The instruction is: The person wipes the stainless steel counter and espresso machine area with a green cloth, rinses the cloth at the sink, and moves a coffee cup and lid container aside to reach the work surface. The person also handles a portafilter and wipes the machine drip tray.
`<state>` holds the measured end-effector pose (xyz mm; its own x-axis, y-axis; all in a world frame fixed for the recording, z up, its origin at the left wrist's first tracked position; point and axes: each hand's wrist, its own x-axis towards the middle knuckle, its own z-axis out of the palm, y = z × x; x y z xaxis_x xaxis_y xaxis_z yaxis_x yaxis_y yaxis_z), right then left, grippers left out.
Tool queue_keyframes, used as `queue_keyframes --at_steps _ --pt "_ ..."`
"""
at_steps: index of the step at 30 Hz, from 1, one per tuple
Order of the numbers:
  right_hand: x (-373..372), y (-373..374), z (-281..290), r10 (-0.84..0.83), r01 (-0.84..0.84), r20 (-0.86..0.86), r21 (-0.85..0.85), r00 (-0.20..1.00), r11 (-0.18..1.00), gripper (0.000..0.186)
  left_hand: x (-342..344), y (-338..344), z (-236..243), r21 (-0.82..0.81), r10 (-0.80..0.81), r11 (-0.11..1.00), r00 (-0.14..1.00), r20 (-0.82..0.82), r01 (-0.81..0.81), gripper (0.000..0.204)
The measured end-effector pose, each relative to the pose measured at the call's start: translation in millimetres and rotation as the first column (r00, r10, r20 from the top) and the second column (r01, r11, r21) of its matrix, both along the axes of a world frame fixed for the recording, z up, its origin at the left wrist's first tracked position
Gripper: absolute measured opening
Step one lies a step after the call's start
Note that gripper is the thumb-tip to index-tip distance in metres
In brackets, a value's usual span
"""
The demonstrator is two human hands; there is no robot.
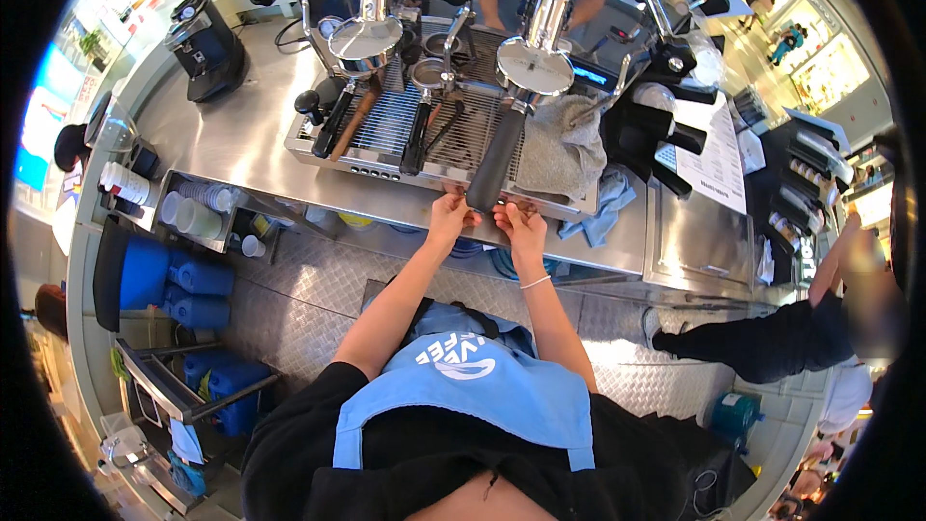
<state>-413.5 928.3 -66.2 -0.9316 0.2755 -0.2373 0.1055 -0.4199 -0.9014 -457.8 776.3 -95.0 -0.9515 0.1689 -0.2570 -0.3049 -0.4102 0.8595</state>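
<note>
An espresso machine (376,164) stands on the steel counter, with chrome groups, black-handled levers and a slatted drip tray (451,140). A long black handle (497,159) points down toward me from the right group. My left hand (449,217) is at the machine's front edge, just left of that handle's end, fingers curled on something I cannot make out. My right hand (521,227) is just right of it, fingers pinched at something small and hidden. A grey cloth (559,145) lies on the tray's right side, and a blue cloth (603,207) hangs beside it.
A black grinder (203,43) stands at the back left, cup stacks (188,212) below it. Blue jerrycans (198,304) are at my left. Black containers (637,135) and a printed sheet (712,154) lie right of the machine. Another person (801,328) stands at my right.
</note>
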Motion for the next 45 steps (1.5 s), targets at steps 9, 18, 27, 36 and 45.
queue_keyframes --at_steps 9,18,27,36,45 --pt "0 9 -6 0.060 -0.060 -0.009 -0.007 0.998 0.998 0.021 -8 -17 10 0.185 -0.136 0.979 0.958 0.252 0.090 0.008" --pt "46 12 6 0.477 -0.476 0.081 0.320 0.875 0.819 0.030 48 -48 34 -0.148 -0.515 0.838 0.851 0.101 0.525 0.021" --pt "51 -58 41 0.613 -0.509 0.122 0.694 0.780 0.509 0.025 101 -150 44 -0.770 -0.344 0.621 0.934 -0.096 0.149 0.016" --pt "43 -142 30 0.837 -0.508 0.479 0.807 0.263 -0.302 0.039 166 -234 19 -0.997 -0.152 0.001 0.986 0.073 0.074 0.035" --pt "4 -292 23 0.865 -0.393 0.496 0.784 -0.069 -0.481 0.047 228 -363 11 -0.985 0.212 0.151 0.976 -0.046 -0.079 0.028"
